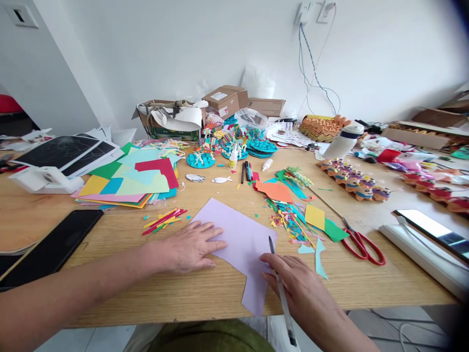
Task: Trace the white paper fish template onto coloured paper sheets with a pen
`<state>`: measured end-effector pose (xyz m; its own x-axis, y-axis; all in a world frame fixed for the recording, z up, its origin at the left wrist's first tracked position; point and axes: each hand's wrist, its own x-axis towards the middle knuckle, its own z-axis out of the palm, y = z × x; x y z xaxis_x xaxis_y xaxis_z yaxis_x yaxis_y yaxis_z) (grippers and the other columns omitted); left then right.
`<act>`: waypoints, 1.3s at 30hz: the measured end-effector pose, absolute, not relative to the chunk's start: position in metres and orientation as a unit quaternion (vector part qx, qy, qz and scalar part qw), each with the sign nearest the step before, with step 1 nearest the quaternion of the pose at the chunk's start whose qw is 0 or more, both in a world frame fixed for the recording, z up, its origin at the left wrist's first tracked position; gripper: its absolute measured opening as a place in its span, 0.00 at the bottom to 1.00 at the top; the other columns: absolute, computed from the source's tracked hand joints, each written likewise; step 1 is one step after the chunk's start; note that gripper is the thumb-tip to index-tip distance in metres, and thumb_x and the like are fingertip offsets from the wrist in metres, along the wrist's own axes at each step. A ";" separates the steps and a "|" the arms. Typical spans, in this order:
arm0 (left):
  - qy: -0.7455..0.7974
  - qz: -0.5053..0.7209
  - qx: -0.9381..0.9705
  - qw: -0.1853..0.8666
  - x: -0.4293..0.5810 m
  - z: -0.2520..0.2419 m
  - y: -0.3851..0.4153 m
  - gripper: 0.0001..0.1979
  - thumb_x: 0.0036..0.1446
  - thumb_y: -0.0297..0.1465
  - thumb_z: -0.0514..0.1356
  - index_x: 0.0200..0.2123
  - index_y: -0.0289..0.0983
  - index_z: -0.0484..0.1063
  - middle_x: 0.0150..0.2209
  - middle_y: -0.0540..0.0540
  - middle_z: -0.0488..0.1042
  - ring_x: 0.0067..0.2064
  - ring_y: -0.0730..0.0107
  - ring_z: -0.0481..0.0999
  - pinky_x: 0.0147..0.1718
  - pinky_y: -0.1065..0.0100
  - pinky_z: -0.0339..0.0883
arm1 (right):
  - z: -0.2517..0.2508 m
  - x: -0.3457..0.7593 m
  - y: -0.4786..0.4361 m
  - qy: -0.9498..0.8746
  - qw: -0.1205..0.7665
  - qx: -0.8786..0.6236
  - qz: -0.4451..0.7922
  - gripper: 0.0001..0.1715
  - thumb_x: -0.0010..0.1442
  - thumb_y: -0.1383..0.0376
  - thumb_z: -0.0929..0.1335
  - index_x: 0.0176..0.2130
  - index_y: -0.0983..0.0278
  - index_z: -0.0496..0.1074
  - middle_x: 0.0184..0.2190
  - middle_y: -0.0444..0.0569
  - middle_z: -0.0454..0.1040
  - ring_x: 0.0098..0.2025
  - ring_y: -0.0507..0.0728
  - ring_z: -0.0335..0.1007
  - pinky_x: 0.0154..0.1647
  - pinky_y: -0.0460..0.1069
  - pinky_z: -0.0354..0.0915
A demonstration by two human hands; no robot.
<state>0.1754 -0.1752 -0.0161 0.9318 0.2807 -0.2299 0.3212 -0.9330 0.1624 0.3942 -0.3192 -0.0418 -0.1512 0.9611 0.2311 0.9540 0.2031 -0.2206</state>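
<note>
Left hand pins one sheet; right hand, one pen.

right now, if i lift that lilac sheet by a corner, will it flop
Probably flops: the lilac sheet looks thin and lies flat on the table. Likely light and slippery; the left hand pins it. Its narrow cut tab may crease.

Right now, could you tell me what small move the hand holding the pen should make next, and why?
Probably lower the pen tip onto the lilac paper near its right edge. The left hand presses the sheet flat on the table, and the right hand holds the pen angled over it.
</note>
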 end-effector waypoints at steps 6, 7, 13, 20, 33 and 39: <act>0.088 -0.066 0.990 0.087 0.171 -0.019 -0.161 0.20 0.58 0.35 0.54 0.55 0.43 0.62 0.59 0.38 0.57 0.59 0.50 0.56 0.55 0.51 0.52 | -0.041 0.402 -0.311 -0.749 0.198 -0.632 -0.009 0.13 0.58 0.69 0.60 0.43 0.64 0.67 0.37 0.54 0.76 0.37 0.59 0.73 0.34 0.52 0.68; 0.084 -0.058 0.991 0.085 0.172 -0.019 -0.160 0.19 0.58 0.35 0.54 0.54 0.43 0.63 0.59 0.38 0.58 0.59 0.51 0.56 0.55 0.52 0.52 | -0.043 0.403 -0.309 -0.751 0.193 -0.631 -0.017 0.13 0.58 0.70 0.60 0.43 0.64 0.67 0.37 0.55 0.76 0.38 0.59 0.73 0.36 0.52 0.68; 0.130 -0.047 0.988 0.073 0.180 -0.024 -0.172 0.19 0.57 0.33 0.56 0.52 0.40 0.64 0.57 0.36 0.60 0.58 0.51 0.59 0.53 0.51 0.54 | -0.051 0.400 -0.304 -0.775 0.140 -0.616 -0.030 0.12 0.55 0.72 0.63 0.41 0.64 0.69 0.38 0.55 0.75 0.39 0.60 0.72 0.37 0.52 0.67; 0.175 -0.029 0.983 0.056 0.189 -0.040 -0.175 0.22 0.58 0.39 0.54 0.55 0.40 0.60 0.58 0.35 0.57 0.58 0.47 0.57 0.52 0.47 0.54 | -0.040 0.387 -0.310 -0.773 0.129 -0.621 0.010 0.08 0.55 0.73 0.63 0.35 0.63 0.69 0.30 0.50 0.75 0.33 0.59 0.71 0.34 0.51 0.65; 0.174 -0.049 0.980 0.089 0.186 -0.036 -0.175 0.24 0.57 0.40 0.54 0.56 0.46 0.58 0.60 0.34 0.53 0.60 0.45 0.53 0.53 0.45 0.51 | -0.034 0.417 -0.242 -0.776 0.057 -0.628 0.005 0.05 0.60 0.67 0.61 0.34 0.64 0.65 0.33 0.50 0.73 0.38 0.57 0.70 0.40 0.50 0.60; 0.156 -0.051 0.982 0.092 0.189 -0.034 -0.171 0.25 0.56 0.39 0.55 0.57 0.43 0.58 0.61 0.33 0.52 0.60 0.44 0.52 0.54 0.46 0.49 | -0.022 0.427 -0.252 -0.742 0.024 -0.668 -0.050 0.07 0.60 0.66 0.62 0.38 0.65 0.67 0.35 0.53 0.75 0.40 0.61 0.70 0.43 0.53 0.58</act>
<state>0.1890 -0.1707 -0.0341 0.9461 0.2973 -0.1282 0.3159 -0.9344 0.1645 0.4270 -0.2523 -0.0218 -0.1074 0.9890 0.1020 0.9937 0.1035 0.0428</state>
